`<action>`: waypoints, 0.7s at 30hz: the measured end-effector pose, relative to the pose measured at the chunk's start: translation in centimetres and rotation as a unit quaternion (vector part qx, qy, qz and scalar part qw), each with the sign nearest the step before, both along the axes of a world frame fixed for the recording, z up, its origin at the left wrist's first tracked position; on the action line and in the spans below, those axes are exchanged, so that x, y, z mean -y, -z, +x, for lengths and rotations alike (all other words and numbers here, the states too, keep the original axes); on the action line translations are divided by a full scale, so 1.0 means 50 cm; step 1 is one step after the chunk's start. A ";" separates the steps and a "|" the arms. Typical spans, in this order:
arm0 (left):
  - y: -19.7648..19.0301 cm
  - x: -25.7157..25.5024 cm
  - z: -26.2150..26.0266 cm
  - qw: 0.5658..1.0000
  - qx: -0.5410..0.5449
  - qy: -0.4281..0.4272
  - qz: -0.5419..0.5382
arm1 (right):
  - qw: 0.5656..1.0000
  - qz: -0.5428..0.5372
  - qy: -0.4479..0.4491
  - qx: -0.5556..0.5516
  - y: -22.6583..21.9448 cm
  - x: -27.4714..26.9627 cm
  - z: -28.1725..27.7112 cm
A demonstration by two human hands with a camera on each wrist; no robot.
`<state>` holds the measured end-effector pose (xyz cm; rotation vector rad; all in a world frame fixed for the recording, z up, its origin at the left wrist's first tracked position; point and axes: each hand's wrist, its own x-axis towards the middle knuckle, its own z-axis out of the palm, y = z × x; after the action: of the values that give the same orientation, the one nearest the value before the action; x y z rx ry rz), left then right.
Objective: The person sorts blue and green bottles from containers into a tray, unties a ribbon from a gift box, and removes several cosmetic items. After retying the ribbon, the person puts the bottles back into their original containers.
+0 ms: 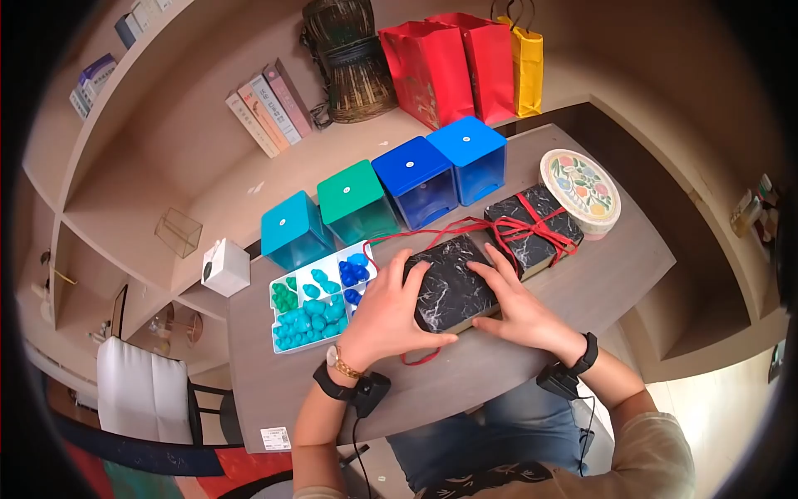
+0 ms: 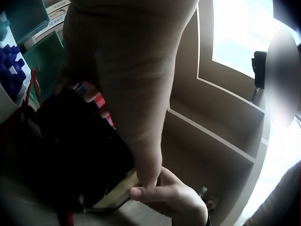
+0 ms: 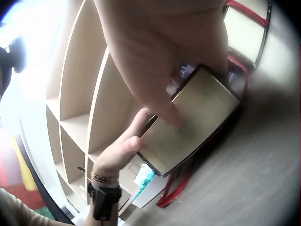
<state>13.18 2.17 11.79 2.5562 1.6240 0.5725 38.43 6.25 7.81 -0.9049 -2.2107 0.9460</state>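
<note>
Both hands hold a black marbled book (image 1: 453, 283) near the front of the table. My left hand (image 1: 384, 312) is at its left side, fingers over the cover and thumb at the near edge. My right hand (image 1: 524, 309) grips the right side, its fingertips on the cover. In the right wrist view, the right thumb presses the book's cream edge (image 3: 200, 120). A red ribbon (image 1: 422, 359) shows at the book's near side and another length runs behind it. To the right lies a second black marbled book (image 1: 514, 214), tied with red ribbon in a bow.
A white sectioned tray (image 1: 291, 348) of small green, teal and blue pieces lies left. Several lidded boxes, including a green box (image 1: 353, 190), line the back. A round floral box (image 1: 586, 187) touches the tied book. Red bags (image 1: 428, 75) and a white box (image 1: 226, 270) stand beyond.
</note>
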 end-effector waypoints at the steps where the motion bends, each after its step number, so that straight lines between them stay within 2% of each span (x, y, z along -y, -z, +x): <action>1: 0.003 0.006 0.007 1.000 -0.027 -0.014 0.001 | 1.000 0.002 0.012 0.009 0.000 0.001 -0.001; 4: -0.016 0.036 0.028 0.994 -0.091 -0.062 -0.006 | 0.997 0.060 0.043 0.025 -0.006 -0.004 -0.001; 7: -0.039 0.044 0.018 0.996 0.018 -0.083 -0.028 | 0.979 0.175 0.081 0.061 -0.011 -0.011 -0.003; 8: -0.053 0.056 0.018 0.989 0.045 -0.111 -0.086 | 0.973 0.201 0.091 0.073 -0.003 -0.018 -0.002; 10: -0.057 0.071 0.017 0.990 0.058 -0.078 -0.098 | 0.961 0.243 0.106 0.082 0.005 -0.025 -0.009; 12: -0.074 0.081 0.024 0.990 0.071 -0.050 -0.113 | 0.971 0.212 0.084 0.076 0.000 -0.029 -0.019; 15: -0.101 0.095 0.021 0.969 0.176 -0.060 -0.164 | 0.980 0.191 0.032 0.049 -0.004 -0.048 -0.016; 18: -0.109 0.100 -0.003 0.952 0.268 -0.056 -0.135 | 0.983 0.181 -0.032 0.019 -0.028 -0.069 -0.006; 21: -0.121 0.097 -0.021 0.924 0.352 -0.062 -0.138 | 0.993 0.095 -0.062 -0.019 -0.062 -0.082 0.000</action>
<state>12.13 -2.70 17.85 1.7487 1.4567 1.0339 38.45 10.36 10.92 -0.6652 -2.3002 0.7826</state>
